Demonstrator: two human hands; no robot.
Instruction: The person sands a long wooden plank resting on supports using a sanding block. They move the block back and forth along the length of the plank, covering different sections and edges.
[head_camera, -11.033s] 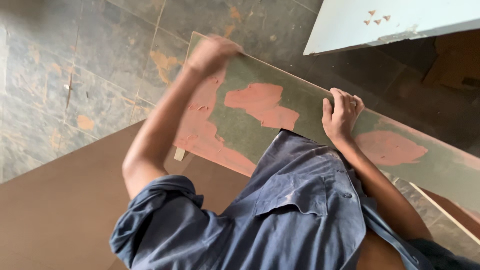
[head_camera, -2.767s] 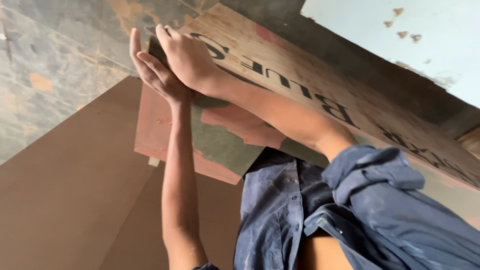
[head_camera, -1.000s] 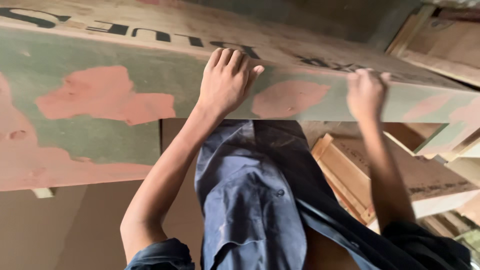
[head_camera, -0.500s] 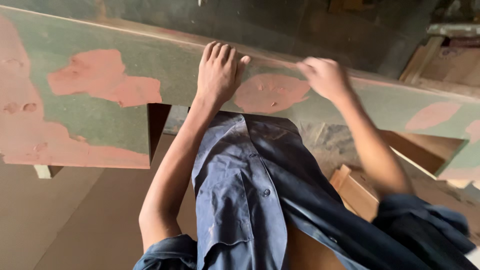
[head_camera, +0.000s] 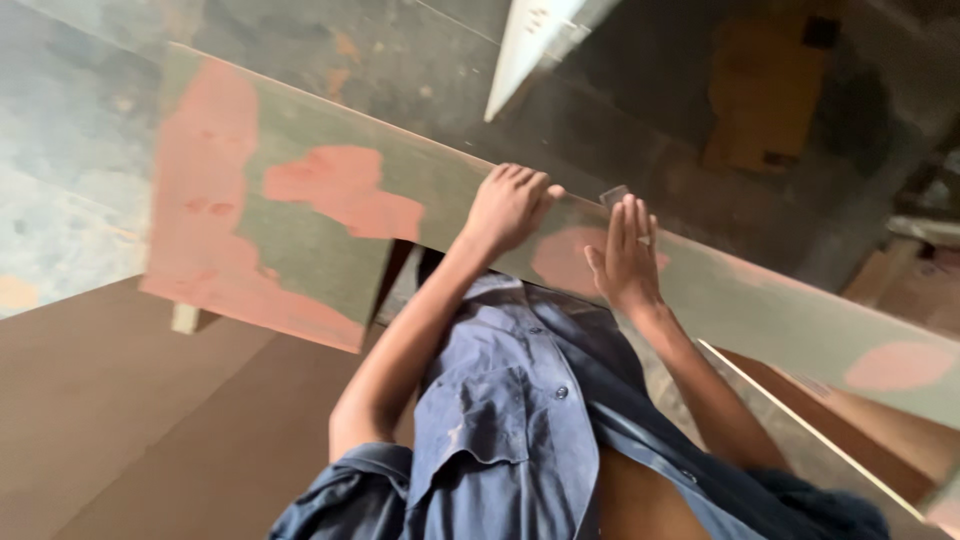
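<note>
A long, flat green board (head_camera: 330, 250) with worn pink patches slants above smooth brown sheets (head_camera: 150, 430). The left hand (head_camera: 508, 207) curls over the board's top edge; the right hand (head_camera: 626, 255) presses flat, fingers open, just beside it.

A brown sheet (head_camera: 130, 420) lies low on the left, with stained grey floor (head_camera: 70, 170) beyond its far edge. A white panel (head_camera: 530, 45) stands well past the sheet, and tan boards (head_camera: 900, 290) lie far to its right.
</note>
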